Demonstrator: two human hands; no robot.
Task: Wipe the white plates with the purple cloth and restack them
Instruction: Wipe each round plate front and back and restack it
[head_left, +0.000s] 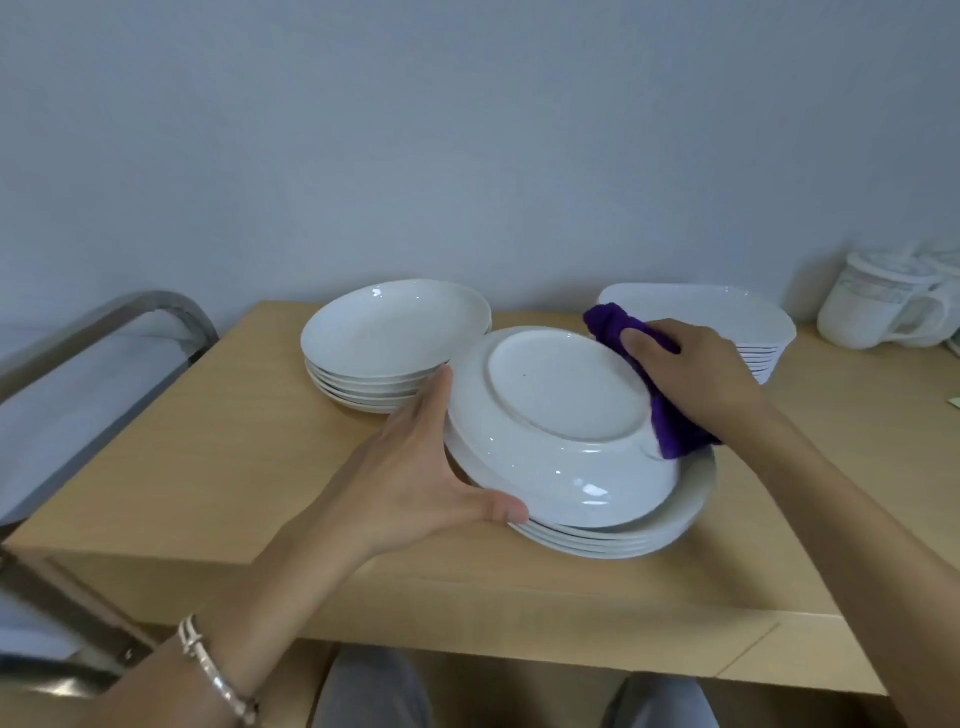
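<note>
Nearest, grey-trousered knees (374, 691) tucked under the front edge of the pale wooden surface (208, 467). Just above, on the left wrist, a silver bracelet (215, 670).

Further in, left hand (415, 467) gripping an upturned plate (561, 415), white, foot ring facing up. Thumb curled over the near rim, fingers (436, 389) stretched up along the left edge. Slightly tilted over a near stack of plates (623, 540) of the same kind, around the middle of the surface; resting on it or just clear of it, cannot tell.

Against the right side of that plate, right hand (691, 374) pressing a bunched purple cloth (675, 436) to the rim. Fingers curled over the cloth, its ends poking out beyond and below the hand.

Behind on the left, just beside, a second stack of deep plates (389, 332), right way up. Behind on the right, partly hidden by the right hand, a stack of white rectangular dishes (727, 312). Farther right, white mugs (872, 312) with a faint patterned band, too blurred to read.

Off the left edge, a curved metal frame (145, 306). Last, a plain pale wall (467, 130).
</note>
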